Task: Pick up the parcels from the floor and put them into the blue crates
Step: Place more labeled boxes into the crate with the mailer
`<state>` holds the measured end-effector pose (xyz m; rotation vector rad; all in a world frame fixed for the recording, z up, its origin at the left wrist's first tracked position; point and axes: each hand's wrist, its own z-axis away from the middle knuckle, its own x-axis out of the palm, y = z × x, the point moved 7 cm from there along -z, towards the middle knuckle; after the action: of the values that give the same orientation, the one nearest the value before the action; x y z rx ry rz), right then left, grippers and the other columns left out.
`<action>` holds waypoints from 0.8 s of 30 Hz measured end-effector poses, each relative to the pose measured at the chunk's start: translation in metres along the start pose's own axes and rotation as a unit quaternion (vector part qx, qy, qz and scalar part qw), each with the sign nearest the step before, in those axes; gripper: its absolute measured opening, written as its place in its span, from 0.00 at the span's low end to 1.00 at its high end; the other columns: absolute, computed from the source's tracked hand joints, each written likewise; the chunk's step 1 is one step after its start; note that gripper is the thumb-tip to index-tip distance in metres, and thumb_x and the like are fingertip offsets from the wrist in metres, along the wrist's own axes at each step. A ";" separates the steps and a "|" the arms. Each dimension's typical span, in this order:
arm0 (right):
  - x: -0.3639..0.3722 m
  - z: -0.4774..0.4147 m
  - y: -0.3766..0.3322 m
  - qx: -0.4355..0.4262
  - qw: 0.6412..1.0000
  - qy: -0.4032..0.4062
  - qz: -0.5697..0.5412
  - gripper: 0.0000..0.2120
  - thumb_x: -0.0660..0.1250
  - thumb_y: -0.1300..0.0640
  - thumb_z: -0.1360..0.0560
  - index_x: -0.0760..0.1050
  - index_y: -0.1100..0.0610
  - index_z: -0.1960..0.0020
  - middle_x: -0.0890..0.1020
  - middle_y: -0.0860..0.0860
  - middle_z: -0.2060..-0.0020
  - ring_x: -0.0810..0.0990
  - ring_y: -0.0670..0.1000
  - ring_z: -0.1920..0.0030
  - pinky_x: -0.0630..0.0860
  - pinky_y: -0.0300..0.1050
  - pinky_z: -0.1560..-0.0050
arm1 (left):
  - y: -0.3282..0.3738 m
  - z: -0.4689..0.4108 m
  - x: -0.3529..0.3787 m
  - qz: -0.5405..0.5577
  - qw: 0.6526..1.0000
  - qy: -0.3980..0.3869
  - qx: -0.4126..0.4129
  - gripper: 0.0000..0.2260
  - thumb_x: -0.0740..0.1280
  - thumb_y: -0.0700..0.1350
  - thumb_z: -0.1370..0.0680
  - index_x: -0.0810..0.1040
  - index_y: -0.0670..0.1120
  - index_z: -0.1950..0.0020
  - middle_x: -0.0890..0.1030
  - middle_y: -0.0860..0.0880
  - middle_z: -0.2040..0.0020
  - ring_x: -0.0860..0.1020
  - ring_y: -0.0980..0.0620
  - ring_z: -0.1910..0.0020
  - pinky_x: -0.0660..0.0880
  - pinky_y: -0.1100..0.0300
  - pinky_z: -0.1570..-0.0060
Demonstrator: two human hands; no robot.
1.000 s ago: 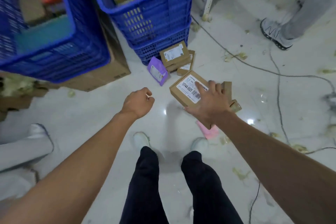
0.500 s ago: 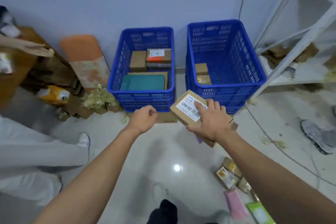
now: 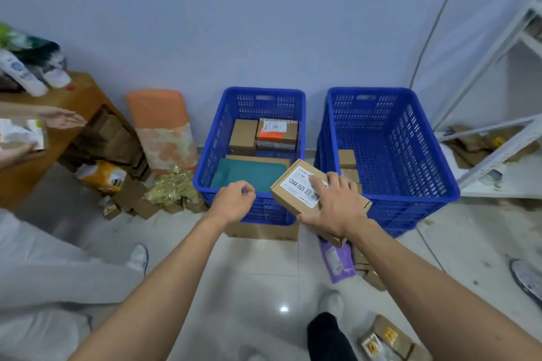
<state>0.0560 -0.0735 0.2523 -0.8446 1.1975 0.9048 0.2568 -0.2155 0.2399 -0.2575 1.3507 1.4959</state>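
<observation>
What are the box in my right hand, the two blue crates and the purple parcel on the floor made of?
Box: brown cardboard, matte, with a white paper label. Left crate and right crate: moulded blue plastic, slightly glossy, slotted walls. Purple parcel: probably a thin plastic mailer, as it looks soft, creased and faintly shiny.

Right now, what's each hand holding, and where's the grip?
Right hand: labelled parcel, fingers across its top, thumb on near side. Left hand: curled, nothing visible.
</observation>
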 end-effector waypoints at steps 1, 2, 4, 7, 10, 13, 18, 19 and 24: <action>0.000 -0.011 0.006 -0.004 1.000 -0.002 -0.003 0.49 0.55 0.20 0.39 0.55 0.45 0.25 0.67 0.55 0.35 0.66 0.58 0.37 0.63 0.56 0.36 | 0.005 -0.010 0.003 -0.002 1.000 -0.005 -0.003 0.08 0.62 0.47 0.20 0.82 0.52 0.47 0.82 0.53 0.49 0.79 0.51 0.47 0.75 0.56 0.43; 0.000 -0.023 0.011 -0.008 1.000 -0.005 -0.006 0.50 0.55 0.20 0.39 0.55 0.45 0.24 0.67 0.55 0.35 0.66 0.57 0.37 0.63 0.56 0.36 | 0.010 -0.022 0.005 -0.003 1.000 -0.008 -0.008 0.08 0.62 0.47 0.20 0.81 0.52 0.49 0.83 0.53 0.49 0.79 0.51 0.47 0.75 0.54 0.43; 0.001 -0.050 0.024 -0.014 1.000 -0.015 -0.011 0.50 0.55 0.21 0.39 0.54 0.45 0.23 0.66 0.54 0.34 0.66 0.57 0.36 0.63 0.55 0.35 | 0.018 -0.046 0.008 0.008 1.000 -0.010 -0.028 0.07 0.62 0.49 0.20 0.80 0.54 0.52 0.83 0.53 0.53 0.79 0.50 0.49 0.77 0.52 0.43; 0.007 -0.090 0.038 -0.037 0.999 -0.033 -0.009 0.52 0.55 0.20 0.40 0.52 0.45 0.22 0.65 0.53 0.33 0.65 0.56 0.35 0.64 0.55 0.35 | 0.028 -0.079 0.016 0.022 0.998 -0.014 -0.058 0.07 0.62 0.49 0.20 0.79 0.54 0.55 0.82 0.54 0.55 0.80 0.50 0.51 0.77 0.51 0.44; 0.013 -0.125 0.048 -0.066 0.997 -0.048 -0.014 0.52 0.57 0.20 0.39 0.52 0.45 0.23 0.64 0.53 0.30 0.65 0.56 0.33 0.65 0.55 0.33 | 0.032 -0.107 0.025 0.037 0.996 -0.011 -0.082 0.07 0.62 0.49 0.21 0.79 0.54 0.56 0.83 0.53 0.56 0.81 0.50 0.52 0.78 0.50 0.44; 0.014 -0.155 0.052 -0.092 0.994 -0.056 -0.006 0.52 0.57 0.20 0.38 0.52 0.46 0.22 0.64 0.53 0.30 0.64 0.56 0.32 0.63 0.55 0.32 | 0.031 -0.127 0.035 0.063 0.992 -0.012 -0.108 0.08 0.62 0.52 0.21 0.79 0.54 0.54 0.83 0.53 0.56 0.82 0.50 0.54 0.80 0.48 0.46; 0.014 -0.203 0.046 -0.108 0.991 -0.074 0.002 0.51 0.56 0.21 0.38 0.53 0.47 0.22 0.63 0.54 0.30 0.64 0.57 0.33 0.63 0.56 0.32 | 0.026 -0.162 0.035 0.085 0.988 -0.013 -0.132 0.11 0.61 0.52 0.21 0.81 0.50 0.50 0.84 0.50 0.54 0.83 0.46 0.52 0.79 0.48 0.45; 0.014 -0.213 0.043 -0.110 0.991 -0.077 0.005 0.51 0.56 0.21 0.38 0.53 0.47 0.23 0.63 0.54 0.31 0.64 0.57 0.33 0.63 0.56 0.32 | 0.024 -0.173 0.032 0.087 0.987 -0.011 -0.134 0.11 0.61 0.52 0.21 0.81 0.49 0.50 0.84 0.49 0.53 0.83 0.46 0.51 0.79 0.48 0.45; 0.015 -0.263 0.013 -0.106 0.991 -0.078 0.007 0.51 0.54 0.20 0.39 0.55 0.47 0.23 0.64 0.53 0.32 0.64 0.57 0.34 0.63 0.56 0.33 | 0.005 -0.229 0.018 0.102 0.988 -0.027 -0.115 0.12 0.62 0.54 0.20 0.77 0.48 0.57 0.85 0.45 0.54 0.83 0.43 0.51 0.77 0.49 0.46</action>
<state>-0.0562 -0.3042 0.1931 -0.9174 0.9841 1.1037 0.1397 -0.3929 0.1519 -0.2273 1.1877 1.8222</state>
